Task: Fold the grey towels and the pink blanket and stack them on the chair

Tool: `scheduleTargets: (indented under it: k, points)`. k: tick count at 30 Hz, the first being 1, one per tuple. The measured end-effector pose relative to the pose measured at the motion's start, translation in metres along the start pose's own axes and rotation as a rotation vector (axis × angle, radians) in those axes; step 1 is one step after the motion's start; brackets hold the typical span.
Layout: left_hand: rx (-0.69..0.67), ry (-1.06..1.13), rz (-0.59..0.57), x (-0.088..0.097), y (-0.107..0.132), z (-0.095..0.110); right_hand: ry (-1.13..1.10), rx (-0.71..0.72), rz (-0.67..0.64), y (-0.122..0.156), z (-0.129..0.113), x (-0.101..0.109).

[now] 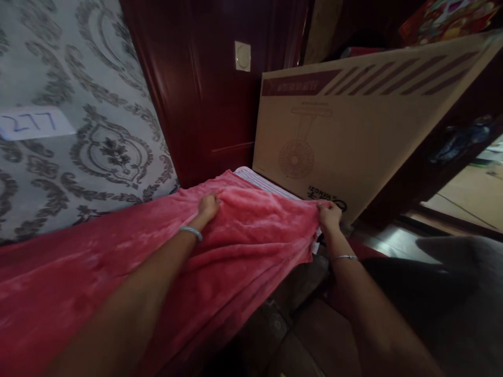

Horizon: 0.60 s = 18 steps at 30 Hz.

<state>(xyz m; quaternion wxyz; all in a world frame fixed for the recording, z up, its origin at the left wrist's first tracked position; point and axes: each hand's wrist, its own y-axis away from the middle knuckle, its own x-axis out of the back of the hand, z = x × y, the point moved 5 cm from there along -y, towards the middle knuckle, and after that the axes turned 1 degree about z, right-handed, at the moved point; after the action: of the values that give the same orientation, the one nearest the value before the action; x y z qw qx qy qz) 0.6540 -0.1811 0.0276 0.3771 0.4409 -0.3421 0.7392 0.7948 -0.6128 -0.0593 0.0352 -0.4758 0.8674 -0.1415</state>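
A pink plush blanket (251,225) spreads across the left and middle of the head view, with folds running toward its right end. My left hand (209,207) is closed on the blanket's upper surface, pinching the cloth. At the blanket's right corner, my right hand (330,213) grips the edge and holds it stretched out. A small white tag (315,247) hangs from the edge just below that hand. Beyond the far edge shows a strip of striped cloth (265,182), partly covered by the blanket.
A large cardboard box (334,125) leans upside down behind the right hand. A dark red door panel (204,78) with a white plate (242,56) stands at the back. Patterned wallpaper (113,152) bearing a paper label (37,123) is at left. A grey rounded surface (463,293) lies at right.
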Motion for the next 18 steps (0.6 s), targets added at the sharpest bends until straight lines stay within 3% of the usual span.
scheduleTargets:
  k: [4,6,10,13,16,18]
  points:
    - [0.026,-0.038,0.229,0.05,-0.018,0.008,-0.05,0.016,-0.004,-0.003,0.0,-0.005]
    - [0.027,-0.067,0.29,0.064,-0.026,0.01,-0.065,0.016,-0.003,-0.002,0.001,-0.009]
    - [-0.008,-0.109,0.089,0.045,-0.031,0.005,-0.048,-0.011,0.011,0.005,0.007,-0.011]
    - [-0.052,-0.104,0.024,0.026,-0.014,0.004,-0.025,-0.02,-0.007,0.007,0.012,-0.01]
    - [-0.241,-0.096,0.02,0.014,0.031,0.018,0.0,-0.029,-0.038,0.005,0.015,-0.009]
    - [-0.443,-0.069,-0.074,0.002,0.078,0.031,0.015,-0.037,-0.052,0.003,0.016,-0.009]
